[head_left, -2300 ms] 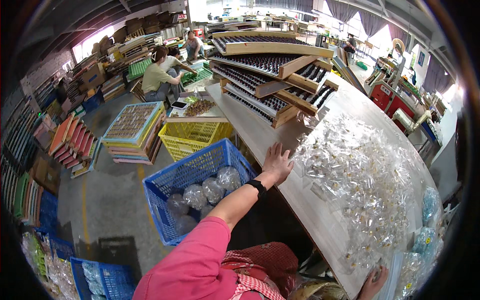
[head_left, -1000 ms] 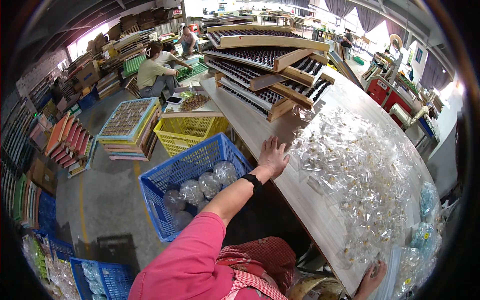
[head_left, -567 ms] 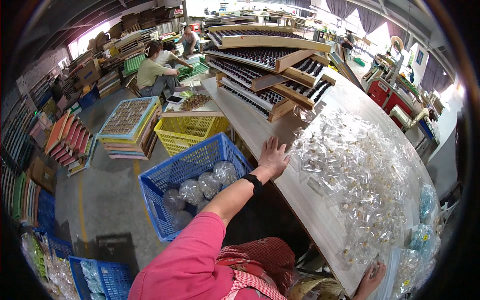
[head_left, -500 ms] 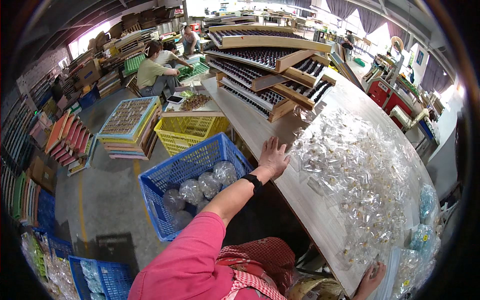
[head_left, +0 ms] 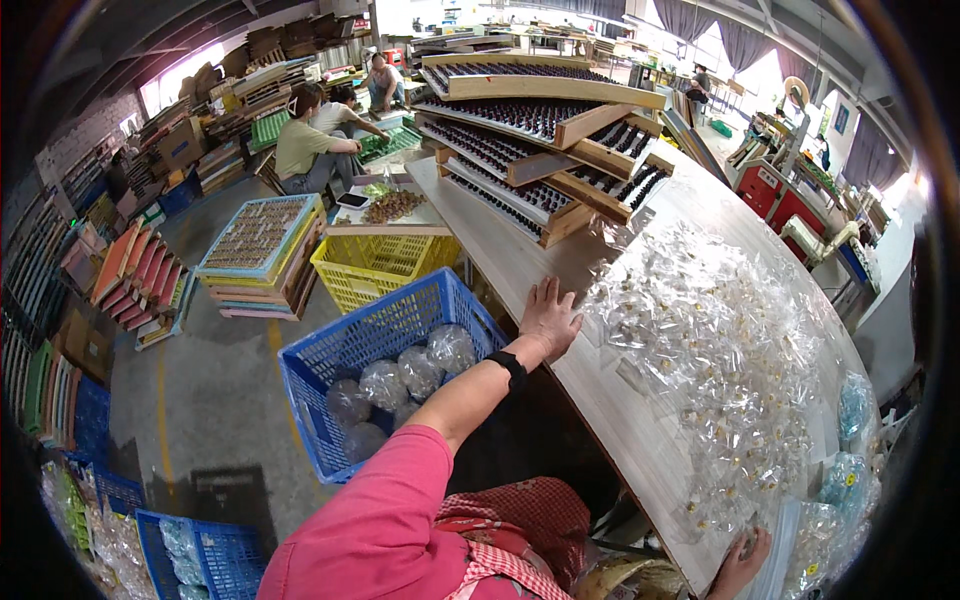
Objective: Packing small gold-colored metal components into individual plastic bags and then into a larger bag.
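On the near left edge of the pale table [head_left: 640, 425], my left hand [head_left: 550, 320] lies with its fingers apart and nothing in it. A broad pile of small clear plastic packets [head_left: 720, 350], with tiny yellowish pieces inside, covers the tabletop just right of it. At the lower right, my right hand [head_left: 740, 565] rests by the table edge next to the pile's near end. Its thumb and fingers are a little apart, loosely bent, and I make out nothing held. Beside that hand are larger bags of packets [head_left: 820, 540], some bluish.
Wooden-framed trays [head_left: 540, 130] of dark pieces are stacked at the table's far end. Left of the table stand a blue crate [head_left: 310, 400] holding filled clear bags [head_left: 382, 382], a yellow crate [head_left: 350, 275] and stacked frames [head_left: 255, 245]. Several people sit or crouch farther back.
The view has shifted very slightly. Both hands stay in the same places, and the packets and crates look unchanged.
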The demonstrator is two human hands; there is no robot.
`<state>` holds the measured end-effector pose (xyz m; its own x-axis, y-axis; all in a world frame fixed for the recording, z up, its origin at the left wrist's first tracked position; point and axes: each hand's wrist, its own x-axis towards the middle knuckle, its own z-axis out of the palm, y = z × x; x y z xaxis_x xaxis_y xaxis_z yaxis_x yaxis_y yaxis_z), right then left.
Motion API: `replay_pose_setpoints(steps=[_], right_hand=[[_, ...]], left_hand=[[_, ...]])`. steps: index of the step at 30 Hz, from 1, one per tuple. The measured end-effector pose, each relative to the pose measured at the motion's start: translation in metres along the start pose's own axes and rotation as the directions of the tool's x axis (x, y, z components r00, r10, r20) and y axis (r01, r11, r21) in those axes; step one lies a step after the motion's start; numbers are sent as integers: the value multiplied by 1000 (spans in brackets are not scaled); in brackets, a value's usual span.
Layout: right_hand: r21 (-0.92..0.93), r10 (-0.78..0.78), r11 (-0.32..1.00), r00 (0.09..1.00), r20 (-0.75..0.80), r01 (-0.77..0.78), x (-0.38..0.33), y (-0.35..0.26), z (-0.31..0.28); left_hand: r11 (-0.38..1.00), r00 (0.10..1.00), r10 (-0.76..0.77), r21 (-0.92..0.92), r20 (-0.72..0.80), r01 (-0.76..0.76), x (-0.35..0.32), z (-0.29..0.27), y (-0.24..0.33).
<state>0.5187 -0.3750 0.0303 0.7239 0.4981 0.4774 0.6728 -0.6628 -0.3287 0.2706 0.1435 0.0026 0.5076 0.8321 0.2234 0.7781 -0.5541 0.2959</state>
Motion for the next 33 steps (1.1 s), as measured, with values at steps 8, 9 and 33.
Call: replay_pose_setpoints(steps=[8,9,33], right_hand=[[17,30,999,1000,-2,-30,-1,4,3],[2,26,1000,1000,-15,-26,-2,6,4],[19,53,998,999,-9,-53,-4,23,13]], left_hand=[[1000,1000,4,2,6,-4,0,0,0],[1000,1000,4,3,6,-4,0,0,0],[1000,1000,-1,-6,15,1,0,0,0]])
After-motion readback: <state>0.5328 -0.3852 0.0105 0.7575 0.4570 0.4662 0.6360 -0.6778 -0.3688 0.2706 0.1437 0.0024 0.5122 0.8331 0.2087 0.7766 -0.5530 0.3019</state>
